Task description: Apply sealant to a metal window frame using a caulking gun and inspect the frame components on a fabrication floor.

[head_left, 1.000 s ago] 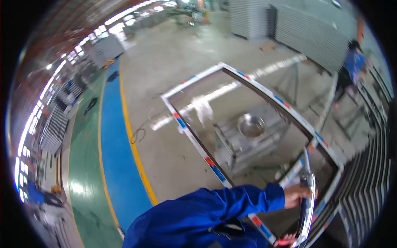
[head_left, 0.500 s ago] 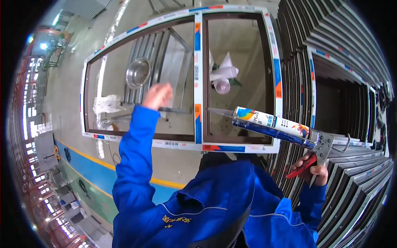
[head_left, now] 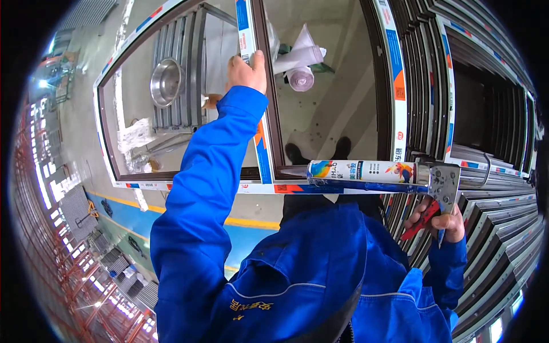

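Note:
A large two-opening window frame (head_left: 398, 74), dark brown inside with white printed protective film, spans the space before me. My left hand (head_left: 247, 71) is closed around its middle bar, my arm reaching across the frame's near edge. On the right, my right hand (head_left: 439, 222) grips the red handle and trigger of a caulking gun (head_left: 366, 172). The gun holds a sealant cartridge with a colourful printed label and lies nearly level. Its nozzle (head_left: 293, 170) points left, over the frame's near inner corner beside the middle bar.
Through the frame show a metal bowl (head_left: 167, 83) on a slatted grey rack (head_left: 191, 63), a roll of pale film (head_left: 301, 79) and my dark shoes (head_left: 294, 153). Many similar frames (head_left: 486, 108) stand stacked close on the right. A blue floor strip (head_left: 134, 212) with yellow lines runs behind left.
My left hand has moved up and right onto the middle bar and closed around it. The caulking gun has swung more level. The frame sits further up and left in view.

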{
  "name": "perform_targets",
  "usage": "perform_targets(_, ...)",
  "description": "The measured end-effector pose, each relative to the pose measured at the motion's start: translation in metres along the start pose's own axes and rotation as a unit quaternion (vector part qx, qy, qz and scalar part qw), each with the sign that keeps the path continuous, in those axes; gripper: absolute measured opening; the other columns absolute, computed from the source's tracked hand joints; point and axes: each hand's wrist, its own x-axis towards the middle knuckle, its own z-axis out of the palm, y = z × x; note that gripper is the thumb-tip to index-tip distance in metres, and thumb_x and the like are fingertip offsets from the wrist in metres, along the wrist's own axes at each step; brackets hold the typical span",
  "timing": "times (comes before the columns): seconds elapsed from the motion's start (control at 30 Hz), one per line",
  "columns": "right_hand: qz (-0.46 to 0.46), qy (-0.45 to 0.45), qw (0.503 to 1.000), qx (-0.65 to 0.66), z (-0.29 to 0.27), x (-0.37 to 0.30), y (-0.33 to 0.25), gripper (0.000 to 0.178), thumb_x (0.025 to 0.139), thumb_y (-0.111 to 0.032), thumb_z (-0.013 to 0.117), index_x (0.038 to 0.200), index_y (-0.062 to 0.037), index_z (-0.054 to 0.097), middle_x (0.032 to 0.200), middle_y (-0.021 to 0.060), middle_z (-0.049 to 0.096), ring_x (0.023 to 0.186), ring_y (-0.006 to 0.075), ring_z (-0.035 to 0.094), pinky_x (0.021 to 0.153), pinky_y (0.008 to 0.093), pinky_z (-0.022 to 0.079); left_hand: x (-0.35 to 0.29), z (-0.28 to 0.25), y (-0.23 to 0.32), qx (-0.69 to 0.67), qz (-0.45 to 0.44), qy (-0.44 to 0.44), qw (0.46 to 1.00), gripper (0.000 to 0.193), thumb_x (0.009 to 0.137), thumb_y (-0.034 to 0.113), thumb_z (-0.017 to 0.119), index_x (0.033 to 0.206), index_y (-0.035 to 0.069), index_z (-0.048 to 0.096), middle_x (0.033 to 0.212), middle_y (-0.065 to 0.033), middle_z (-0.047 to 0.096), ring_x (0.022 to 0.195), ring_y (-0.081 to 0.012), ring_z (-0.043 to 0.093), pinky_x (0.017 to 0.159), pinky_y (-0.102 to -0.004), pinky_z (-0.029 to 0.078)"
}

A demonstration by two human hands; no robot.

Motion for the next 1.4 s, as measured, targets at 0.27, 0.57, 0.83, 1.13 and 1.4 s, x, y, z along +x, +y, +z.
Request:
perform_targets(0.27,0.026,-0.016,0.998,-0.061,0.005,0.032,-0.009,0.04,0.057,-0.019,0.063,0.09,0.0044,0.06,0.072,0.0199,0.064,0.065,0.0358,0.066,0.063,0.0448,0.058,-0.008,-0.011,0.014,0.032,-0.012,-0.007,0.999,0.056,0.091,0.05,0.048,0.109,-0.003,0.056,0.116,-0.019,0.057,0.103,-0.0387,0.058,0.088,-0.0477,0.045)
perform_targets(0.57,0.071,-0.037,0.995,-0.061,0.005,0.057,-0.023,0.038,0.058,-0.019,0.061,0.087,0.0058,0.059,0.07,0.0211,0.064,0.057,0.0351,0.064,0.056,0.0427,0.056,-0.009,-0.011,0.012,0.051,-0.001,0.001,0.999,0.054,0.091,0.049,0.048,0.109,-0.001,0.056,0.116,-0.0172,0.058,0.105,-0.0374,0.057,0.09,-0.0498,0.042)
perform_targets(0.83,0.049,-0.073,0.993,-0.077,-0.001,0.078,-0.027,0.034,0.064,-0.022,0.061,0.083,0.006,0.059,0.062,0.02,0.062,0.049,0.0314,0.062,0.05,0.039,0.054,-0.012,-0.011,0.018,0.074,0.009,0.039,0.996,0.052,0.091,0.046,0.051,0.107,-0.002,0.06,0.106,-0.0237,0.063,0.099,-0.0413,0.059,0.086,-0.0467,0.046)
perform_targets(1.13,0.071,-0.107,0.991,-0.025,-0.011,0.092,-0.031,0.032,0.066,-0.014,0.054,0.089,0.008,0.053,0.064,0.0228,0.062,0.05,0.0332,0.062,0.054,0.0403,0.056,-0.015,-0.014,0.025,0.119,-0.006,0.036,0.992,0.058,0.091,0.052,0.047,0.108,-0.002,0.06,0.11,-0.0229,0.061,0.102,-0.0407,0.058,0.088,-0.048,0.045)
perform_targets(1.4,0.083,-0.112,0.99,-0.021,-0.016,0.096,-0.028,0.031,0.066,-0.015,0.055,0.088,0.0073,0.055,0.063,0.0206,0.061,0.05,0.0333,0.061,0.053,0.0407,0.056,-0.015,-0.017,0.028,0.139,-0.015,0.04,0.989,0.059,0.091,0.053,0.046,0.108,-0.001,0.06,0.11,-0.0219,0.062,0.103,-0.0398,0.059,0.088,-0.0485,0.045)
